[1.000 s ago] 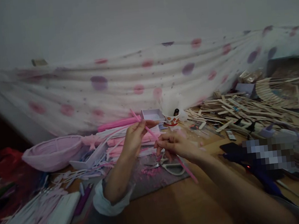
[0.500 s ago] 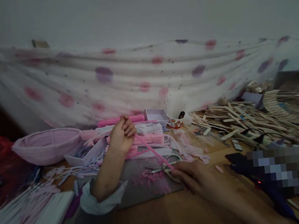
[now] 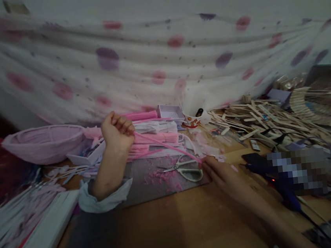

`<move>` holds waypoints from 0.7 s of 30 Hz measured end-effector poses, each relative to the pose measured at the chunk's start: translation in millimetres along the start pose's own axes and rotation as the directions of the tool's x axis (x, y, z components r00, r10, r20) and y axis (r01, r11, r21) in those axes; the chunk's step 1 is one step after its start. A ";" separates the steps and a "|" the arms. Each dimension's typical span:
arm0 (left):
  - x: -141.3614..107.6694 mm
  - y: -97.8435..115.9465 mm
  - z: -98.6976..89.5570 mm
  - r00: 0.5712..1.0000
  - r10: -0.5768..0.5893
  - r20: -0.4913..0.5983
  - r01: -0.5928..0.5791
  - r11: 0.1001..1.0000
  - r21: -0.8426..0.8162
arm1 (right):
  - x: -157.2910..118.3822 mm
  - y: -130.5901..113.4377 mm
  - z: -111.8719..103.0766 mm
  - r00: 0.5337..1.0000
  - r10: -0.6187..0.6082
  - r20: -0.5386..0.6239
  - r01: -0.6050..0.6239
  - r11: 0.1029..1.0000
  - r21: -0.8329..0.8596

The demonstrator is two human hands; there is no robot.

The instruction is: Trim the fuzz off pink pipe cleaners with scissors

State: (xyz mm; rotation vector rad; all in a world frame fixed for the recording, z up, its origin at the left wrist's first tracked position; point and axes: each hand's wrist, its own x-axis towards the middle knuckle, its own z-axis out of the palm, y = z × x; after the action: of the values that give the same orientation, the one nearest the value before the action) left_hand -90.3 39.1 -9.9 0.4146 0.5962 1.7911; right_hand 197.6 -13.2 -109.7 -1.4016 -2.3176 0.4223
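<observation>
A pink pipe cleaner (image 3: 167,144) stretches slantwise between my two hands. My left hand (image 3: 118,132) is closed in a fist around its far end, raised over bundles of pink pipe cleaners (image 3: 167,137). With thumb and fingers pinched together, my right hand (image 3: 220,173) grips the near end, lower and to the right. Beneath the strand, white-handled scissors (image 3: 191,173) lie on a grey mat (image 3: 136,186), blades pointing left. Pink fuzz clippings (image 3: 163,177) are scattered around the blades.
On the left stand a pink basket (image 3: 46,144) and a long white box (image 3: 43,227). A lilac tray (image 3: 172,113) and a patterned cup (image 3: 191,120) sit at the back. Wooden sticks (image 3: 250,117) pile up on the right, near a dark blue glue gun (image 3: 285,190).
My hands have moved farther apart, the left one leftward and the right one rightward, so more of the pipe cleaner shows between them. The view has tilted downward.
</observation>
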 end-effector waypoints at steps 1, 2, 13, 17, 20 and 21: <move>-0.2 4.1 0.0 0.999 0.040 -0.007 -0.040 0.999 0.007 | 2.6 5.8 1.1 0.999 0.025 -0.025 -0.025 1.000 -0.019; -0.3 8.4 0.2 0.996 0.091 -0.014 -0.091 0.996 0.028 | 6.4 10.9 2.5 0.998 0.041 -0.038 -0.042 0.998 -0.036; -31.0 -45.3 -43.2 0.945 0.288 0.155 -0.316 0.684 0.657 | 60.3 10.6 16.7 0.955 -0.019 0.297 0.094 0.966 -0.242; -52.2 -67.0 -92.3 0.948 0.242 0.206 -0.293 0.410 0.864 | 53.1 6.6 13.0 0.948 -0.012 0.318 0.093 0.966 -0.240; -63.3 -67.7 -119.0 0.951 0.182 0.249 -0.282 0.182 0.942 | 46.1 11.2 2.9 0.941 0.011 0.339 0.045 0.986 -0.158; -67.1 -68.1 -125.3 0.953 0.149 0.264 -0.281 0.103 0.954 | 43.4 14.8 -2.5 0.935 0.017 0.354 0.023 0.994 -0.110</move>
State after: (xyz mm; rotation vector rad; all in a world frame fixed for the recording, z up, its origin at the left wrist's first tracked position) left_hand -87.7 -33.1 -150.0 1.6075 1.7601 1.3152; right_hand 192.0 32.3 -106.5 -1.4747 -2.6675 0.5959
